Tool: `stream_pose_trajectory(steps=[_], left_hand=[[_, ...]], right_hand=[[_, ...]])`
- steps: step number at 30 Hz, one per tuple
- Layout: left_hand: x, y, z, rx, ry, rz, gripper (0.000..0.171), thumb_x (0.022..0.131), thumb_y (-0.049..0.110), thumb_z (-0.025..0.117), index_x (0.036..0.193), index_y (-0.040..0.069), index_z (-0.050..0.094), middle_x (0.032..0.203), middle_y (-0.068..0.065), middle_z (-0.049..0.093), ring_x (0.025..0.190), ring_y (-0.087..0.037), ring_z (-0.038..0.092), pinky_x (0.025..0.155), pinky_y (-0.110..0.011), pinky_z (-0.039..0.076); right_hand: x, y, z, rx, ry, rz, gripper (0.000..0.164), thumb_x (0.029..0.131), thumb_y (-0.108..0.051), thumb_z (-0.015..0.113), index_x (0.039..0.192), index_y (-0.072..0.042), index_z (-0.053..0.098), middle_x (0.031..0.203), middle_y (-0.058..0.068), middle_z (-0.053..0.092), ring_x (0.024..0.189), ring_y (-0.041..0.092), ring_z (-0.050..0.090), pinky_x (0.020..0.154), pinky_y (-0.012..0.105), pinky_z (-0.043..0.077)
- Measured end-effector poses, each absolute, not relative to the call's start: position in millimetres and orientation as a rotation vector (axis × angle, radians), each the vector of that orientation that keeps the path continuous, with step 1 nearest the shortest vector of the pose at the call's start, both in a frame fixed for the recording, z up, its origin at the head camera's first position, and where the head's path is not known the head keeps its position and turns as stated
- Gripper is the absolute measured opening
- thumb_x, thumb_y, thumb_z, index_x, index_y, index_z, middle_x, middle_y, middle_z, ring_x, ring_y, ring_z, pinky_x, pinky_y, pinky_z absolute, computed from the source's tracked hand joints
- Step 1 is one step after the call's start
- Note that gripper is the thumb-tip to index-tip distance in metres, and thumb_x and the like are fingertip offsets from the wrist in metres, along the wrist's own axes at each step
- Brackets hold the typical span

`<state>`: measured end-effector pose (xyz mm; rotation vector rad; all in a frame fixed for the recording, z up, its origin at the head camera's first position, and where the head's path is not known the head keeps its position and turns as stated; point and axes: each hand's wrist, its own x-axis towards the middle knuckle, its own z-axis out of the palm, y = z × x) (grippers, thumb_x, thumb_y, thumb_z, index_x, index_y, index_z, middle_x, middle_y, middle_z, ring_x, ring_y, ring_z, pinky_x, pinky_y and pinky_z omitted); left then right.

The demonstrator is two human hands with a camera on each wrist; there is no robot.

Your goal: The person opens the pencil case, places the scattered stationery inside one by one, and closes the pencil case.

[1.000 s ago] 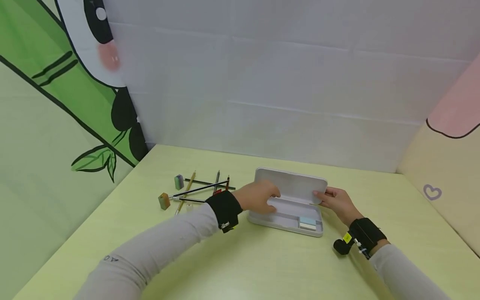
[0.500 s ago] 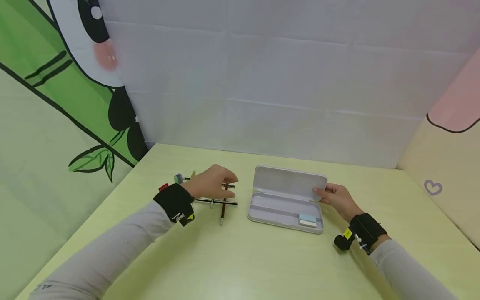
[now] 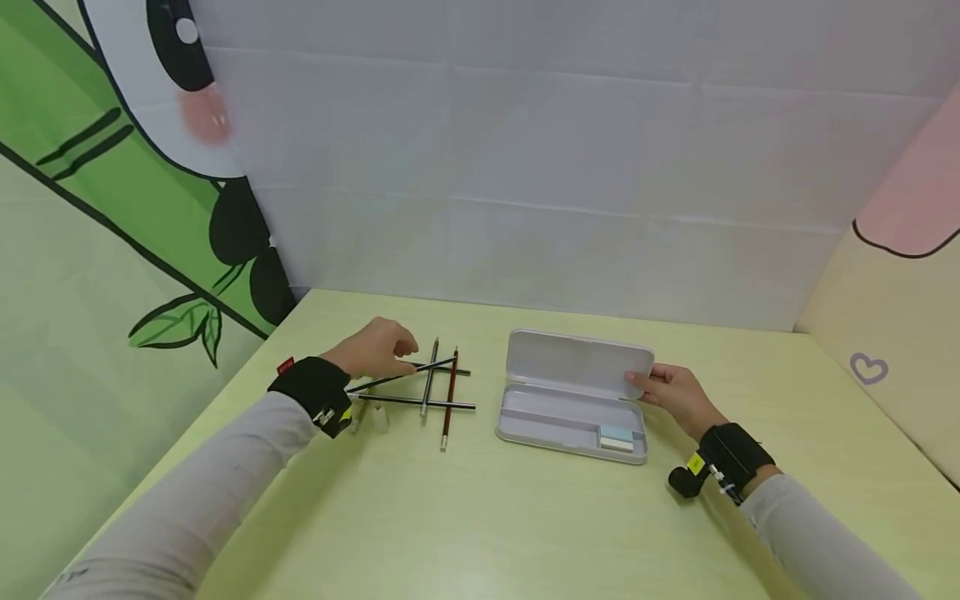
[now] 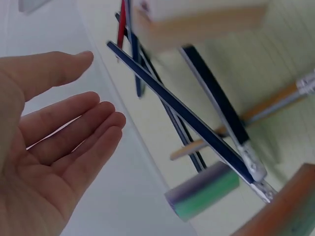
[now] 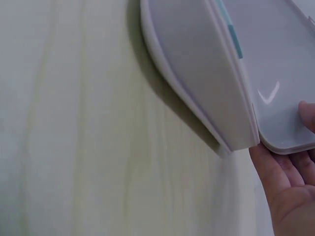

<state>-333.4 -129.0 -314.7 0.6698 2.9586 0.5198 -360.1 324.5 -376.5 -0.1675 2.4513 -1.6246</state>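
My left hand hovers over a loose pile of crossed pencils, thumb and fingers apart and holding nothing. The pile has dark pencils, a red pencil and a yellowish pencil. Near them in the left wrist view are a purple and green eraser, an orange-brown block and a blurred pale block. My right hand pinches the right edge of the raised lid of a white pencil case. Inside its lower right compartment lies a blue and white eraser.
A small white eraser stands on the table in front of the pencils. Behind the table hangs a pale cloth wall. A printed cloth borders the left side.
My left hand has moved left from the pencil case to above the pencils, uncovering the red pencil and the case's left half. The right hand keeps its place on the lid.
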Motion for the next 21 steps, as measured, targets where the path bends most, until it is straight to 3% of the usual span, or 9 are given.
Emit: stream_pose_trajectory(steps=[7, 10, 12, 15, 17, 21], left_hand=[[-347.3, -134.5, -325.4, 0.597, 2.915, 0.363, 0.025, 0.083, 0.005, 0.070, 0.107, -0.002, 0.070, 0.104, -0.018, 0.069, 0.095, -0.029, 0.064, 0.084, -0.040, 0.054], [-350.5, -134.2, -329.6, 0.641, 2.926, 0.329, 0.008, 0.079, -0.007, 0.066, 0.081, 0.000, 0.069, 0.080, -0.011, 0.065, 0.070, -0.017, 0.055, 0.066, -0.030, 0.048], [-351.3, -133.3, -331.3, 0.680, 2.938, 0.328, 0.022, 0.075, -0.013, 0.062, 0.065, 0.006, 0.057, 0.066, -0.001, 0.051, 0.061, -0.011, 0.038, 0.059, -0.026, 0.035], [-351.9, -130.8, -332.2, 0.717, 2.939, 0.330, 0.040, 0.072, -0.019, 0.055, 0.061, 0.014, 0.034, 0.064, 0.002, 0.025, 0.062, -0.013, 0.016, 0.060, -0.030, 0.022], [-352.4, -129.5, -333.0, 0.714, 2.950, 0.335, 0.043, 0.072, -0.021, 0.052, 0.061, 0.015, 0.031, 0.064, 0.004, 0.019, 0.061, -0.013, 0.014, 0.060, -0.030, 0.020], [-355.1, -130.0, -335.6, 0.707, 2.974, 0.334, 0.040, 0.073, -0.021, 0.052, 0.060, 0.014, 0.037, 0.063, 0.004, 0.024, 0.062, -0.013, 0.017, 0.061, -0.031, 0.022]], right_hand=[[-365.2, 327.2, -375.6, -0.175, 2.441, -1.622, 0.062, 0.096, -0.031, 0.058, 0.140, 0.009, 0.041, 0.147, 0.028, 0.040, 0.103, -0.003, 0.059, 0.090, 0.020, 0.053], [-367.6, 328.0, -375.1, -0.181, 2.437, -1.623, 0.062, 0.096, -0.031, 0.058, 0.140, 0.009, 0.041, 0.147, 0.028, 0.040, 0.102, -0.004, 0.058, 0.089, 0.019, 0.053], [-369.5, 328.3, -374.6, -0.184, 2.437, -1.618, 0.063, 0.095, -0.032, 0.059, 0.141, 0.009, 0.041, 0.147, 0.028, 0.040, 0.102, -0.003, 0.058, 0.089, 0.019, 0.053], [-372.6, 328.7, -373.6, -0.191, 2.439, -1.609, 0.063, 0.096, -0.032, 0.058, 0.141, 0.009, 0.041, 0.147, 0.028, 0.041, 0.105, -0.001, 0.058, 0.090, 0.020, 0.053], [-374.9, 329.2, -372.9, -0.196, 2.439, -1.607, 0.063, 0.096, -0.032, 0.058, 0.141, 0.008, 0.040, 0.146, 0.028, 0.041, 0.106, 0.000, 0.059, 0.090, 0.020, 0.053], [-380.2, 330.1, -371.8, -0.206, 2.442, -1.601, 0.062, 0.096, -0.031, 0.058, 0.141, 0.008, 0.040, 0.146, 0.028, 0.041, 0.108, 0.004, 0.059, 0.091, 0.021, 0.053]])
